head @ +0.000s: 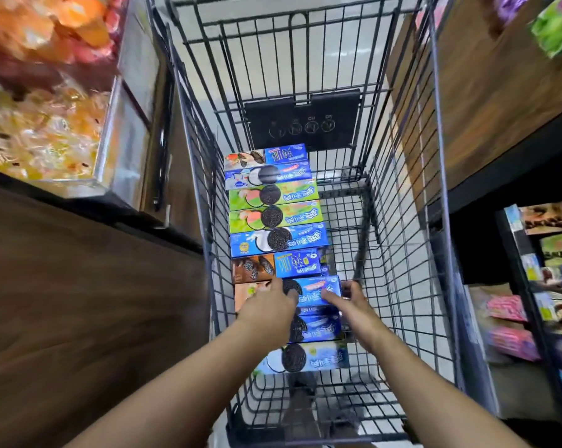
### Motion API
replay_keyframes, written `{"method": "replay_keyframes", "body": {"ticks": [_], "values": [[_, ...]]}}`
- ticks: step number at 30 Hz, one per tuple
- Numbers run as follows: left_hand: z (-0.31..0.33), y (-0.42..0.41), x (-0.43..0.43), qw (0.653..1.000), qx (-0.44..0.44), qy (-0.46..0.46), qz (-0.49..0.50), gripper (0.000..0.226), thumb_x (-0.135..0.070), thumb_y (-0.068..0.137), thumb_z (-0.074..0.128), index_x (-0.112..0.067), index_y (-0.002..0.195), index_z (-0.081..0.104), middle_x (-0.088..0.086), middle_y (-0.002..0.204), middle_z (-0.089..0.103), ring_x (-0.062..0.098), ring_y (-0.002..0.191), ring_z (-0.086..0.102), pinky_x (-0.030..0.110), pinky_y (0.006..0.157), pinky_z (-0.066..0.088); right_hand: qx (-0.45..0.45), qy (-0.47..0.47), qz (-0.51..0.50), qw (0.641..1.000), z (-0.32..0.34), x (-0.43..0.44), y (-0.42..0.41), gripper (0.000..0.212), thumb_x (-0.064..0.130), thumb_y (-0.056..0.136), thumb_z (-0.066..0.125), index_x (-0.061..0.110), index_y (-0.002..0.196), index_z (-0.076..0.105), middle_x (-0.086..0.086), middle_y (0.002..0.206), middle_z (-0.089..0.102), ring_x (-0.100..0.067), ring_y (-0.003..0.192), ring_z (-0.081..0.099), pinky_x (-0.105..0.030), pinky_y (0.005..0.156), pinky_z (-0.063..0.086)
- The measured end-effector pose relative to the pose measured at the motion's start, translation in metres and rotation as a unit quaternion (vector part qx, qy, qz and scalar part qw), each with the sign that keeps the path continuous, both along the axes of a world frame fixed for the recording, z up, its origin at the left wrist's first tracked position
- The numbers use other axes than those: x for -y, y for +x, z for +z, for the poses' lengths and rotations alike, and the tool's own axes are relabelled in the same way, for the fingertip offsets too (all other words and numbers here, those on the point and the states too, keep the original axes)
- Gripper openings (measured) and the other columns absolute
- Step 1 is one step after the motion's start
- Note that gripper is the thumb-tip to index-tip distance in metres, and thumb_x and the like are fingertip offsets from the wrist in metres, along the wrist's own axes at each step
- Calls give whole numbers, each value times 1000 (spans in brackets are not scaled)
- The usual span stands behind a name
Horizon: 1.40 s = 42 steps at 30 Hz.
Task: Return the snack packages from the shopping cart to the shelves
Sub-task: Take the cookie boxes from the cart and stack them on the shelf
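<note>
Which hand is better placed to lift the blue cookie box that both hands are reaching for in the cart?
Probably the right hand: its fingers curl round the end of the blue box. The left hand only lies flat on top.

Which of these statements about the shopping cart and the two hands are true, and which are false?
1. Cookie boxes lie in a row along the left side of the cart. True.
2. Both hands are on the same blue box. True: the left hand and right hand touch it.
3. All the boxes are blue. False: two green boxes lie in the row.
4. The right hand is at the shelf. False: it is inside the cart.
</note>
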<state>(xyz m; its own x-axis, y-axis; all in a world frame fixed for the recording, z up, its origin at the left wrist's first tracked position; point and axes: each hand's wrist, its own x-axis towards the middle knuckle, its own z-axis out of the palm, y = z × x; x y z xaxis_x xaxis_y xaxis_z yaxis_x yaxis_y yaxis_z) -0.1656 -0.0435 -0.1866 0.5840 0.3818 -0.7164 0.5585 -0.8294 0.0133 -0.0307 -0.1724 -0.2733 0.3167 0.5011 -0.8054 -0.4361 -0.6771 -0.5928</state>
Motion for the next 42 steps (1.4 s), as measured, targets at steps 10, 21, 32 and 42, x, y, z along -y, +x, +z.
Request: {"method": "replay_keyframes", "body": {"ticks": [10, 21, 32, 42], "values": [[-4, -59, -41, 933, 234, 272, -8, 38, -18, 84, 57, -13, 121, 66, 14, 154, 44, 36, 150, 25, 66, 119, 9, -5, 24, 55, 998, 6, -15, -7, 39, 36, 95, 66, 38, 125, 41, 12, 114, 60, -3, 92, 66, -12, 57, 49], [-27, -97, -46, 871, 438, 187, 124, 45, -1, 76, 63, -9, 120, 68, 13, 156, 41, 41, 152, 17, 68, 112, 26, 7, 20, 39, 999, -3, -27, -21, 31, 40, 96, 61, 39, 127, 55, 11, 115, 73, -8, 97, 72, -38, 86, 59], [-35, -78, -25, 860, 452, 205, 118, 40, -3, 73, 62, -11, 111, 71, 14, 148, 50, 43, 149, 23, 69, 113, 24, 9, 68, -77, 995, 3, -18, -14, 63, 66, 58, 86, 52, 112, 58, 0, 130, 64, -22, 116, 65, -52, 103, 50], [16, -8, -6, 888, 424, 79, 158, 39, -29, 82, 60, -25, 120, 65, -4, 137, 56, 23, 143, 39, 47, 121, -3, 75, 129, 55, 987, 108, -4, 67, 89, 15, 73, 88, 42, 144, 41, -10, 132, 50, 4, 93, 69, -10, 78, 51]]}}
